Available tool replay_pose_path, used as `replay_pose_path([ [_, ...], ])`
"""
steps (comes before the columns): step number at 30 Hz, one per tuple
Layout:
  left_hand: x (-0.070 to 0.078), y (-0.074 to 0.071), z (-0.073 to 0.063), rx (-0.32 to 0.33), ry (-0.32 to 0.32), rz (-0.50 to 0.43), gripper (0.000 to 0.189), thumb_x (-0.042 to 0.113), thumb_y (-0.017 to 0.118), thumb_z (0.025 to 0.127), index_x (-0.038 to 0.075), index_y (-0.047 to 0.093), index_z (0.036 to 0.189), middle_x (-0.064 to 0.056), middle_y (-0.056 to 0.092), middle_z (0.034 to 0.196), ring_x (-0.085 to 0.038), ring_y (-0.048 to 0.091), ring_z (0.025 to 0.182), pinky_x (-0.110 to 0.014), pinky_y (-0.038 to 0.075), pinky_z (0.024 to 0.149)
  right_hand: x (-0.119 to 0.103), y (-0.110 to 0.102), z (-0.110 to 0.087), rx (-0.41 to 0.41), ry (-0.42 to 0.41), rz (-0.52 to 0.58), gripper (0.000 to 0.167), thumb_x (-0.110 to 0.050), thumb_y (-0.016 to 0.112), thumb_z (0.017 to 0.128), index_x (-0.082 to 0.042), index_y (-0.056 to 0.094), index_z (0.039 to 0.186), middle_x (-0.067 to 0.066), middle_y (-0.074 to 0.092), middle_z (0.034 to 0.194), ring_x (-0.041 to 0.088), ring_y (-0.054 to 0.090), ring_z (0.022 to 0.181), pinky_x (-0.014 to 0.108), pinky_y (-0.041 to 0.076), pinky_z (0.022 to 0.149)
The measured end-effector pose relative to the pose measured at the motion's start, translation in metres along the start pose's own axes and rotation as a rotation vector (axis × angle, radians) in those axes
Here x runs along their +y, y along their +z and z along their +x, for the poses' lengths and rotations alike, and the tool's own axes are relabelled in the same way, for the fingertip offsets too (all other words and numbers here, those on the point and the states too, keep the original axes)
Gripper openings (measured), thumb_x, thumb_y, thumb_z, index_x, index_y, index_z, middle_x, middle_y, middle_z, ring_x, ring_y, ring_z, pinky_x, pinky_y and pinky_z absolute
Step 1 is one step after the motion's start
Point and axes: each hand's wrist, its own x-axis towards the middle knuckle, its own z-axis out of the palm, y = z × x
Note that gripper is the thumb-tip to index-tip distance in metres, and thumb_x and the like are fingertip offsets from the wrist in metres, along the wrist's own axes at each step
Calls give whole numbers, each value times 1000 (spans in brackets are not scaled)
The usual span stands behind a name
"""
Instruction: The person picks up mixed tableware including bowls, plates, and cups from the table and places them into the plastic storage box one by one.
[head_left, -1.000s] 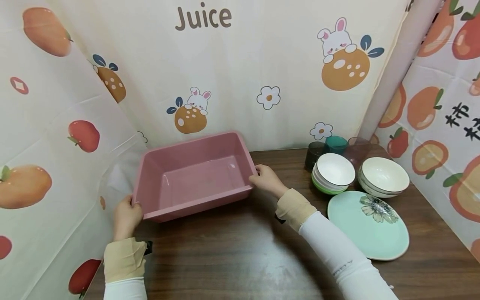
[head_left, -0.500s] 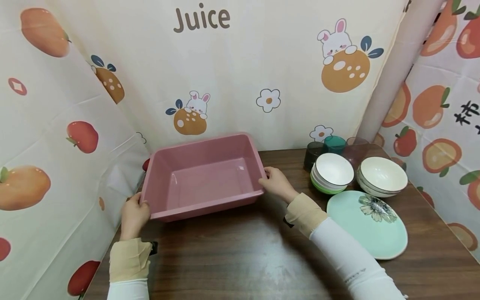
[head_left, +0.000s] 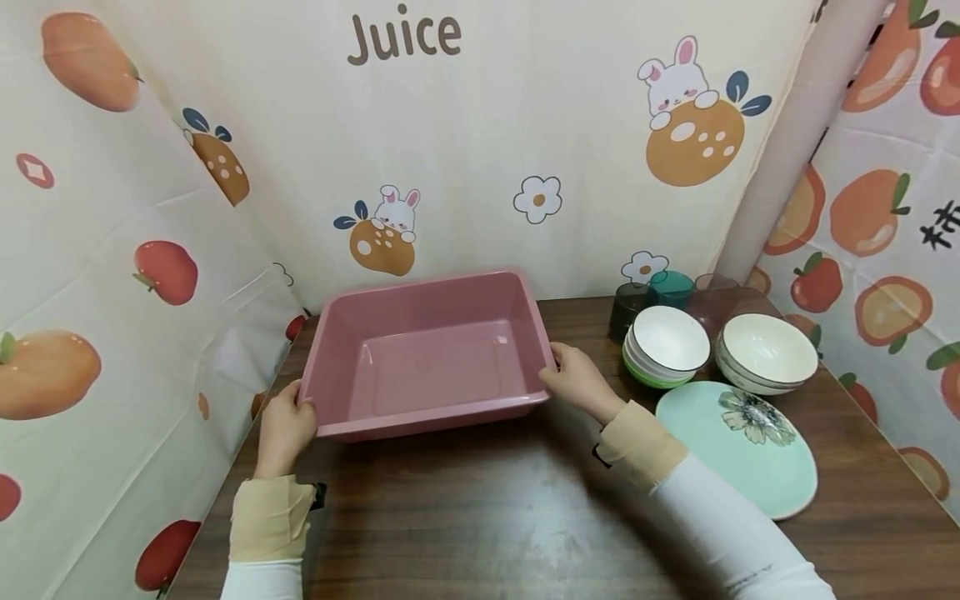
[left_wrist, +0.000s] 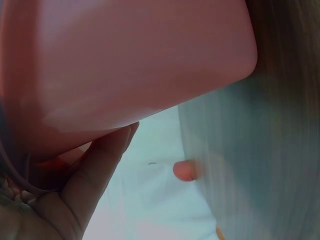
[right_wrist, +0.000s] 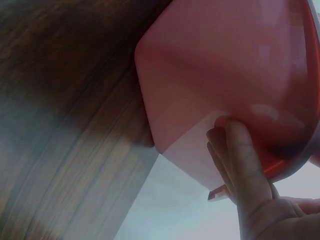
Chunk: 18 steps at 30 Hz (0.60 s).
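A pink rectangular plastic basin (head_left: 435, 367) stands near the back of the table, slightly askew, with nothing inside it. My left hand (head_left: 287, 429) grips its rim at the near left corner. On the opposite short side, my right hand (head_left: 581, 383) holds the rim between thumb and fingers. In the left wrist view the left hand's fingers (left_wrist: 102, 160) reach under the rim against the basin's outer wall. The right wrist view has the right hand's fingers (right_wrist: 242, 155) pressed likewise to the outer wall, below the rim.
Right of the basin are stacked white bowls (head_left: 670, 340), cream bowls (head_left: 768, 350) and a mint plate (head_left: 731, 442) with a flower print. Dark, teal and pinkish cups (head_left: 671, 287) stand behind them. Printed cloth (head_left: 465, 125) hangs along the table's back and sides.
Both hands have moved the basin to the right along the table, away from the left cloth and closer to the bowls. Their grip on the rim has stayed the same.
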Motion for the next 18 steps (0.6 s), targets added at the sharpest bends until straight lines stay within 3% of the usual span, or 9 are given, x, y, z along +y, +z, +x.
replay_pose_path([
  [18,19,21,-4,-49,48,-45,46,7,41,95,-11,45,138,-36,56,128,-48,57,113,-58,44,97,23,-22,-44,-10,16,10,59,-10,53,89,5,38,144,22,64,124,20,65,94,33,57,78],
])
